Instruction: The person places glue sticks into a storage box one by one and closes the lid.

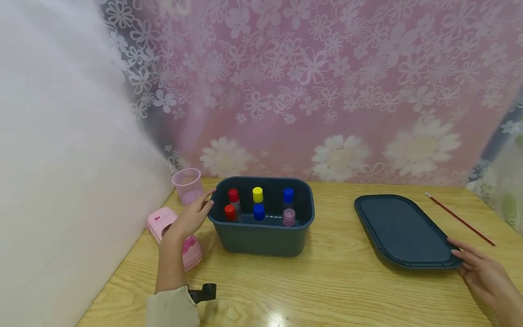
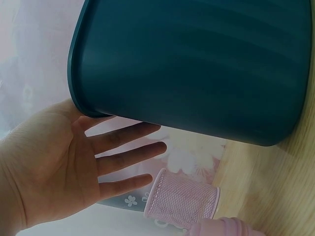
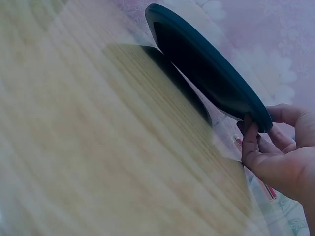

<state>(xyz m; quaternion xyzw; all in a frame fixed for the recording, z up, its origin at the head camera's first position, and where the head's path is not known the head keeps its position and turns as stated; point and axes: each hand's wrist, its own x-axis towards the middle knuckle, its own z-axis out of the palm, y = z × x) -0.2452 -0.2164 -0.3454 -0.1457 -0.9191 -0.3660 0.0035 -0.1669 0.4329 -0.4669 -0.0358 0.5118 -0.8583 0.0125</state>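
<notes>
A dark teal plastic bin [image 1: 261,238] stands upright and uncovered on the table. Inside are several small capped containers, among them a yellow-capped one [image 1: 258,194], a red-capped one [image 1: 230,212] and a purple one [image 1: 288,217]. My left hand [image 1: 191,219] touches the bin's left end at the rim; in the left wrist view its fingers [image 2: 130,161] stretch out mostly straight beneath the rim, the thumb partly hidden. Far to the right, my right hand [image 1: 484,272] pinches the near right corner of the matching lid [image 1: 408,231]. In the right wrist view, the lid [image 3: 211,69] is tilted above the table.
Left of the bin are a pink mesh pen holder [image 1: 188,184] and a pink pencil case [image 1: 194,259]. A red pencil [image 1: 459,219] lies behind the lid at the right. A flowered curtain [image 1: 286,91] hangs along the table's back edge, and a white sheet [image 1: 81,159] borders the left side.
</notes>
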